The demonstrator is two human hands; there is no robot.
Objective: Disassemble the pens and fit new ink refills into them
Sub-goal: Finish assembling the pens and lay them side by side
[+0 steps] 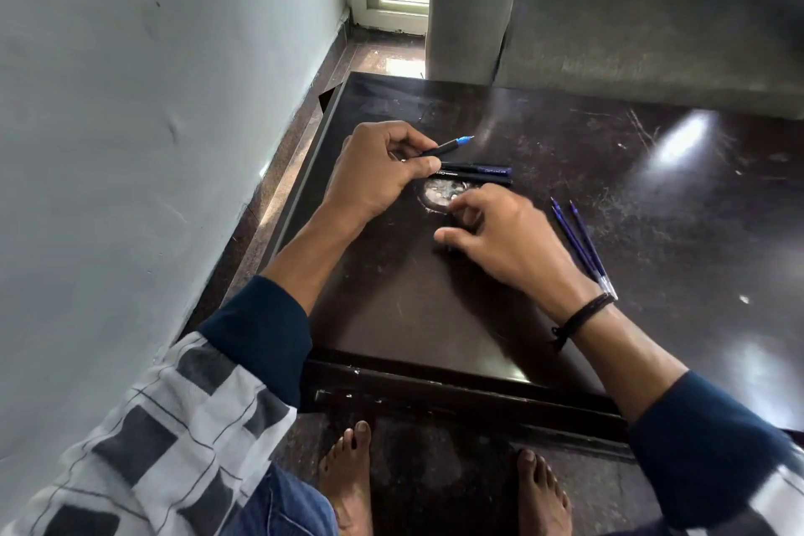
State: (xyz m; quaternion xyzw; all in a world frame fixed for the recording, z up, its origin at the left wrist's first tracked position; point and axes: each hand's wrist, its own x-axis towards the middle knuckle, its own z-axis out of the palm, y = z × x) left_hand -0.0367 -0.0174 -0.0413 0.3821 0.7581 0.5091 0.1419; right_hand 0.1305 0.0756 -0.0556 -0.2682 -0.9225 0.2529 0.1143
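two pens (476,173) are lying side by side on the dark table (652,196), just right of the left hand (378,170), which is pinching a third pen (448,147) with its blue tip pointing right. the right hand (500,235) is hovering near them, fingers loosely curled and holding nothing visible. spare refills (581,244) are lying to its right.

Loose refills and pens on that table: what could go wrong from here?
1. The refills lie loose beside the right hand; its wrist sits right against them and could sweep or roll them across the glossy table.
2. The left hand holds a pen just above two pens lying there; a slip could knock them rolling.
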